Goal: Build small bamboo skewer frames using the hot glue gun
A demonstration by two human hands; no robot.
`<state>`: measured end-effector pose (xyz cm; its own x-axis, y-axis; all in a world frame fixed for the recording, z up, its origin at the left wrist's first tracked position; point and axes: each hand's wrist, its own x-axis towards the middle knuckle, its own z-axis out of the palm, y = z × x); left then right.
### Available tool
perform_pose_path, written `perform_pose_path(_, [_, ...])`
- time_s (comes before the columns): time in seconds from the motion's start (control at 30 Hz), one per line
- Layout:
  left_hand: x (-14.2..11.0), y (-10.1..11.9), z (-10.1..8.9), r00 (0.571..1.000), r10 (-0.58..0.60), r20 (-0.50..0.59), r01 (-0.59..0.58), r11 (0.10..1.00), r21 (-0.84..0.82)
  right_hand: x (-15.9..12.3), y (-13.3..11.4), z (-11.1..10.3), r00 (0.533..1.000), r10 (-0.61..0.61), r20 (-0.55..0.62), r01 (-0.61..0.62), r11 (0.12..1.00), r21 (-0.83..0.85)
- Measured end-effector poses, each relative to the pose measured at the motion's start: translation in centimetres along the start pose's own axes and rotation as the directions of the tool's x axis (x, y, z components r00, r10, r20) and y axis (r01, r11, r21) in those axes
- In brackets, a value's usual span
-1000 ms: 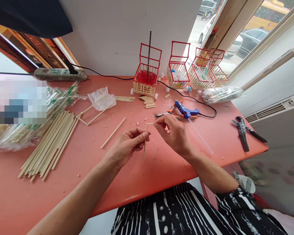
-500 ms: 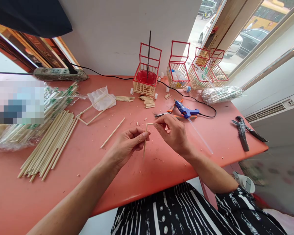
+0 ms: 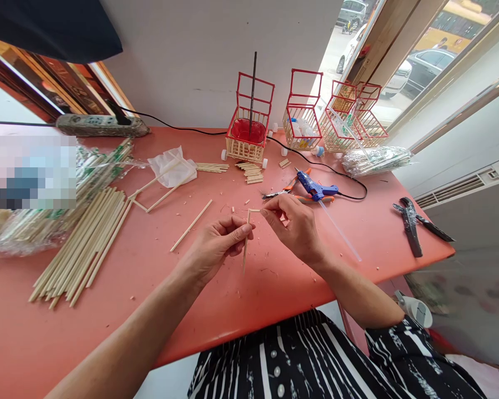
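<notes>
Between thumb and fingers, my left hand [image 3: 228, 235] pinches a thin wooden stick [image 3: 245, 256] that points down toward the table. A short wooden stick [image 3: 254, 210] meets its top end at about a right angle, and my right hand [image 3: 290, 221] pinches the far end of that piece. Just beyond my right hand lie a blue glue gun [image 3: 316, 187] with a clear glue stick in its back and orange-handled pliers [image 3: 291, 186]. One loose stick [image 3: 191, 226] rests left of my left hand. A three-sided stick frame [image 3: 143, 206] lies farther left, partly on white plastic.
Long sticks [image 3: 81, 246] and a plastic-wrapped bundle [image 3: 103, 160] cover the left side. Small stick carts with red rims [image 3: 249, 141] stand along the wall. Short cut sticks [image 3: 251, 173] lie before them. Black-handled cutters [image 3: 411, 224] lie near the right edge. A power strip [image 3: 103, 126] sits at back left.
Both hands stay in nearly the same place, holding the two sticks together at the corner. Nothing on the table has visibly moved.
</notes>
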<state>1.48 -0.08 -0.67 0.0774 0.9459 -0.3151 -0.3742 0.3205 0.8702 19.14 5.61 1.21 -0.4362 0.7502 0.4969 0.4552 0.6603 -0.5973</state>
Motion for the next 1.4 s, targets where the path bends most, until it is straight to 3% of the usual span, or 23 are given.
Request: perform_pose_path(1.4, [0.04, -0.09, -0.08, 1.000, 0.021, 0.001, -0.021, 0.999, 0.026, -0.09, 0.12, 0.11, 1.000, 0.008, 0.011, -0.008, 1.000, 0.016])
